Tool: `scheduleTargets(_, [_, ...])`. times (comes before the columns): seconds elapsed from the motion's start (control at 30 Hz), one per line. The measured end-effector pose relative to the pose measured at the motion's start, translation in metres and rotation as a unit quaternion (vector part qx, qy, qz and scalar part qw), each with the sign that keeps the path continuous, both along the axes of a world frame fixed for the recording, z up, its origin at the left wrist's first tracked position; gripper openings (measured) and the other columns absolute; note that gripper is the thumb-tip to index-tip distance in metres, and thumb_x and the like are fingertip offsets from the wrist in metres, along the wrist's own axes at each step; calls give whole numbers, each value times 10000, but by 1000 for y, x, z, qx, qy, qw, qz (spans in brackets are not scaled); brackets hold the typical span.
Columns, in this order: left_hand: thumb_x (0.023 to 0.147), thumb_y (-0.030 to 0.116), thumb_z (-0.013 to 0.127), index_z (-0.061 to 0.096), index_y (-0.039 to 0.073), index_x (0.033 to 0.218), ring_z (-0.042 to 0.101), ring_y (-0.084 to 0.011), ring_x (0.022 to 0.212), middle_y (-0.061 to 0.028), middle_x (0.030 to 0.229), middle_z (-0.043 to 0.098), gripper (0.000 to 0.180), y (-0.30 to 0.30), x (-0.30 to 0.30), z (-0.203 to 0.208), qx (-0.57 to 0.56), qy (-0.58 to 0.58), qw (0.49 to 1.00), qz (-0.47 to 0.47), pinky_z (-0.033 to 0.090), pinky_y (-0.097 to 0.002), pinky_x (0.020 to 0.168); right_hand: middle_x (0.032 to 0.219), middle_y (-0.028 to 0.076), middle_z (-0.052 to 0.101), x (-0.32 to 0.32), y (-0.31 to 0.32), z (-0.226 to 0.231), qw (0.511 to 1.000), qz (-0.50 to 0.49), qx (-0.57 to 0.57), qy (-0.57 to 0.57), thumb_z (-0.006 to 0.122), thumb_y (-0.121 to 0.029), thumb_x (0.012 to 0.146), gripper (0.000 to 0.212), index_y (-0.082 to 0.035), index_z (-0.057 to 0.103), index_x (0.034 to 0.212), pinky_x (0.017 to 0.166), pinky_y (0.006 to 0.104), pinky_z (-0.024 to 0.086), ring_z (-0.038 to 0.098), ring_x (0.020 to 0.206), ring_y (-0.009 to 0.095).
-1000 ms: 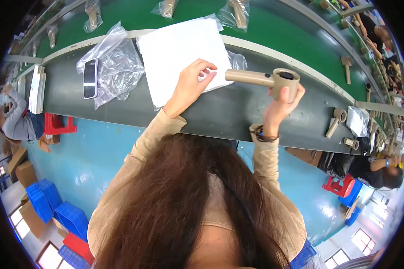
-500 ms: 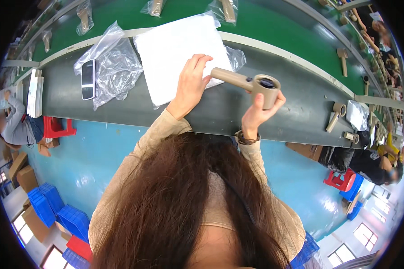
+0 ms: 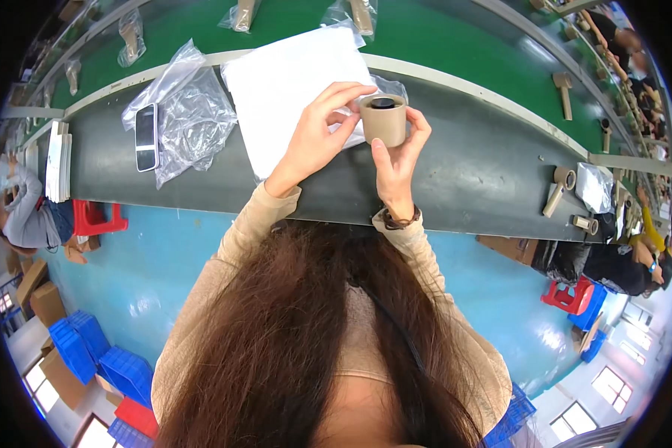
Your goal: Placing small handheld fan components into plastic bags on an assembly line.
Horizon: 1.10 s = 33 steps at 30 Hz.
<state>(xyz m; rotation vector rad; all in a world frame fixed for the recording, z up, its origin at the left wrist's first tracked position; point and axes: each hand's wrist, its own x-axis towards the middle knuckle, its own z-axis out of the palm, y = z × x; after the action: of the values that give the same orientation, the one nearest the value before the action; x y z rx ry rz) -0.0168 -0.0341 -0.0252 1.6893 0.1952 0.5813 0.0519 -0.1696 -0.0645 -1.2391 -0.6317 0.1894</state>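
A beige hair-dryer-shaped device (image 3: 384, 128), with a short round barrel and a dark opening at its top, is held upright above the bench. My right hand (image 3: 402, 160) grips its barrel, thumb on the near side and fingers round the right. Its handle is hidden from me. Close by on the left is my left hand (image 3: 317, 138), fingers curved and apart, index fingertip near the barrel's rim; whether it touches I cannot tell. Under both hands, a white sheet-like stack (image 3: 291, 75) lies on the dark bench (image 3: 485, 164).
Left of the white stack lie clear plastic bags (image 3: 201, 119) and a phone (image 3: 147, 137). Beyond a pale rail runs a green conveyor (image 3: 455, 45) with bagged devices. More beige devices (image 3: 556, 196) rest at the bench's right end. Other people sit at both sides.
My right hand has brought the device left and turned it, so its handle no longer shows. My left hand has shifted slightly toward the barrel. Items on the green conveyor have moved left.
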Motion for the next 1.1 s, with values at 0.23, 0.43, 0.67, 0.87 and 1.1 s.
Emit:
scheduleTargets(0.23, [871, -82, 520, 660, 49, 1182, 559, -144, 933, -59, 1185, 601, 365, 19, 5, 29, 1, -44, 999, -2, 475, -285, 858, 1155, 158, 527, 14, 0, 58, 937, -58, -204, -277, 755, -90, 697, 607, -39, 536, 1260, 844, 368, 506, 586, 1049, 309])
scheduleTargets(0.43, [796, -102, 539, 691, 63, 1099, 587, -281, 962, -101, 1050, 676, 376, 17, 12, 50, 305, -86, 946, 72, 488, -360, 861, 1032, 132, 560, 37, 24, 78, 852, -15, -329, -408, 769, -216, 708, 507, -51, 580, 1148, 683, 383, 536, 638, 839, 336])
scheduleTargets(0.67, [701, -117, 538, 680, 23, 1045, 555, -324, 946, -116, 1052, 667, 397, 54, 28, 11, 411, -50, 895, 165, 493, -381, 846, 846, 97, 617, 117, 39, 92, 715, 173, -459, -498, 682, -369, 848, 346, -97, 685, 1062, 634, 375, 479, 614, 742, 291])
scheduleTargets(0.87, [743, -120, 518, 691, 58, 1021, 576, -308, 937, -90, 1042, 679, 372, 57, 41, -5, 379, 1, 902, 207, 485, -376, 850, 823, 65, 625, 141, 66, 94, 743, 387, -335, -432, 680, -178, 828, 129, -57, 700, 868, 664, 358, 472, 612, 756, 269])
scheduleTargets(1.1, [786, -79, 520, 699, 76, 1009, 609, -265, 850, -92, 1020, 685, 327, 70, 41, -23, 320, 42, 926, 198, 517, -347, 757, 798, 55, 573, 116, 57, 48, 686, 267, -287, -614, 686, -136, 814, 141, -14, 683, 886, 640, 341, 440, 564, 728, 268])
